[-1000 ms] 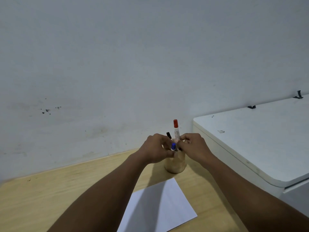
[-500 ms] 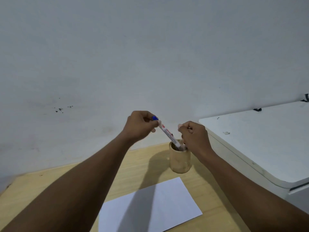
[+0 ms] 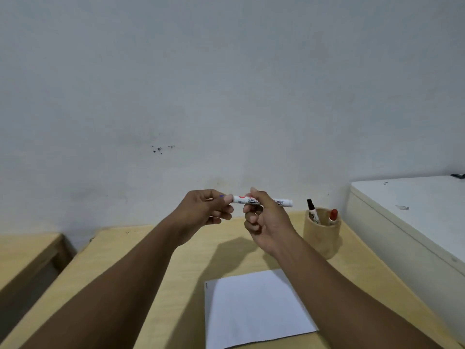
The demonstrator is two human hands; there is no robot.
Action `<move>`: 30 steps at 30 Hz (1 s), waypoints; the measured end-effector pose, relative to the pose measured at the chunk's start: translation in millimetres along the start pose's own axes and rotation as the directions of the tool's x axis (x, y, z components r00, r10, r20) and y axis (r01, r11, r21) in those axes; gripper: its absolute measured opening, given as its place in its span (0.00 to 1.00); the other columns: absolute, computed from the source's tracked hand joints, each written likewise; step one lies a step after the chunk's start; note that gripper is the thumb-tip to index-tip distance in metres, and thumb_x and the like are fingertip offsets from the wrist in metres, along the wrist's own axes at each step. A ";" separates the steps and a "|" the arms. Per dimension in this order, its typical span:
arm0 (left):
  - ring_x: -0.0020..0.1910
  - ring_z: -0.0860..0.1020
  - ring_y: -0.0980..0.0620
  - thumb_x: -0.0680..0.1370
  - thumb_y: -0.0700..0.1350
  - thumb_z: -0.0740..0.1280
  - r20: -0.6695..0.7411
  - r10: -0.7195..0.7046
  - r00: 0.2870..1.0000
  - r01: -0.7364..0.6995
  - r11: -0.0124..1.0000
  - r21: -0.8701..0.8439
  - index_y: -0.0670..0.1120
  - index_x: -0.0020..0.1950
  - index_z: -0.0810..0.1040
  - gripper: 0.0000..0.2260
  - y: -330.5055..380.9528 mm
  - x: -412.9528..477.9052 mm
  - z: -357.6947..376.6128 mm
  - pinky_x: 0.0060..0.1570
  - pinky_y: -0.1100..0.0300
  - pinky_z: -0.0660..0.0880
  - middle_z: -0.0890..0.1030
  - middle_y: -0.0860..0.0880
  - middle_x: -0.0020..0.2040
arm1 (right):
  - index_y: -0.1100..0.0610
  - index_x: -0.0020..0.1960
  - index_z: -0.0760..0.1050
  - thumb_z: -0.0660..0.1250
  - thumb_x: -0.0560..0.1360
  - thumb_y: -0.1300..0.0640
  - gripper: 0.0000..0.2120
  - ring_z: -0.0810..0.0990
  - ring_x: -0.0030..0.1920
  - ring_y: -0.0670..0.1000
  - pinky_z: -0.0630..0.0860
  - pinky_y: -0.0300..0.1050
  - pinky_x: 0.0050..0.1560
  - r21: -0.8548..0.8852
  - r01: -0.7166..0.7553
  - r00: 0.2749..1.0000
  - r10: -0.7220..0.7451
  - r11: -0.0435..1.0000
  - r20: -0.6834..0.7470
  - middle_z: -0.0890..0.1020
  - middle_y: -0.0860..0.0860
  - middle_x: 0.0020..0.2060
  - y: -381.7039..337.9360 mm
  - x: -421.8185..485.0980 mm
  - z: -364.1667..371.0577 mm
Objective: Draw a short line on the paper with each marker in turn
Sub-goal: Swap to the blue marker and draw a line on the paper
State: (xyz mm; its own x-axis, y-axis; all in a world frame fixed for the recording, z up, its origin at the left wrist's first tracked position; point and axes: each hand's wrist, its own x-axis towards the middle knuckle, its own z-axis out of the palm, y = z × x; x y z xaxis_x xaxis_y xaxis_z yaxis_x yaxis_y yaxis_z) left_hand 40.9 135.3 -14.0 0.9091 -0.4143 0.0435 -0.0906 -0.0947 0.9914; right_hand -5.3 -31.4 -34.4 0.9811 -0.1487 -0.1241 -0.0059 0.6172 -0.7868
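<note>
A white marker with a blue cap (image 3: pixel 254 200) is held level in the air above the table, between both hands. My left hand (image 3: pixel 203 212) pinches its blue-capped end, which is mostly hidden by the fingers. My right hand (image 3: pixel 264 222) grips the white barrel near the middle. A white sheet of paper (image 3: pixel 254 308) lies on the wooden table (image 3: pixel 156 258) below my forearms. To the right stands a wooden cup (image 3: pixel 320 238) holding a black-capped marker (image 3: pixel 312 213) and a red-capped marker (image 3: pixel 333 216).
A white cabinet top (image 3: pixel 412 210) rises at the right, next to the cup. A second wooden table (image 3: pixel 27 250) sits at the left across a narrow gap. A pale wall stands behind.
The blue-capped marker has come out of the cup and now lies level between both hands, left of the cup. The view has shifted left.
</note>
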 end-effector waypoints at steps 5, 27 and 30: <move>0.41 0.84 0.48 0.80 0.51 0.69 -0.152 -0.016 0.988 0.016 1.000 0.000 0.42 0.43 0.81 0.13 -33.0 -17.4 -38.8 0.43 0.59 0.77 0.82 0.47 0.33 | 0.58 0.45 0.79 0.66 0.79 0.55 0.08 0.76 0.23 0.48 0.67 0.38 0.23 -0.101 0.000 0.999 0.005 0.995 0.045 0.79 0.55 0.32 1.0 1.9 -10.9; 0.46 0.77 0.53 0.66 0.53 0.80 0.019 -0.255 0.967 0.182 0.739 0.649 0.54 0.59 0.80 0.24 -123.3 -40.2 -54.1 0.49 0.56 0.76 0.79 0.51 0.49 | 0.64 0.41 0.80 0.76 0.72 0.62 0.07 0.85 0.33 0.55 0.80 0.46 0.36 -0.694 0.120 0.993 -0.071 0.710 0.099 0.84 0.53 0.29 123.5 -18.0 -47.2; 0.54 0.76 0.54 0.63 0.59 0.81 0.029 -0.286 0.958 0.186 0.695 0.694 0.57 0.65 0.76 0.33 -120.5 -41.8 -52.5 0.52 0.60 0.73 0.76 0.53 0.56 | 0.62 0.40 0.81 0.77 0.71 0.61 0.06 0.85 0.34 0.55 0.81 0.47 0.37 -0.700 0.138 0.990 -0.076 0.701 0.118 0.85 0.56 0.32 125.1 -18.5 -48.2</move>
State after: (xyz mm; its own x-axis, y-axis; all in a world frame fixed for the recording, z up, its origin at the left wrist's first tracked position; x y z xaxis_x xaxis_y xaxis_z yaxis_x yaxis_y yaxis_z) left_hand 35.2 211.5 -128.7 0.8850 -0.3959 -0.2450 -0.1758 -0.7715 0.6115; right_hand -33.5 11.3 -159.7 0.9947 -0.1029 0.0087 -0.0047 -0.1285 -0.9917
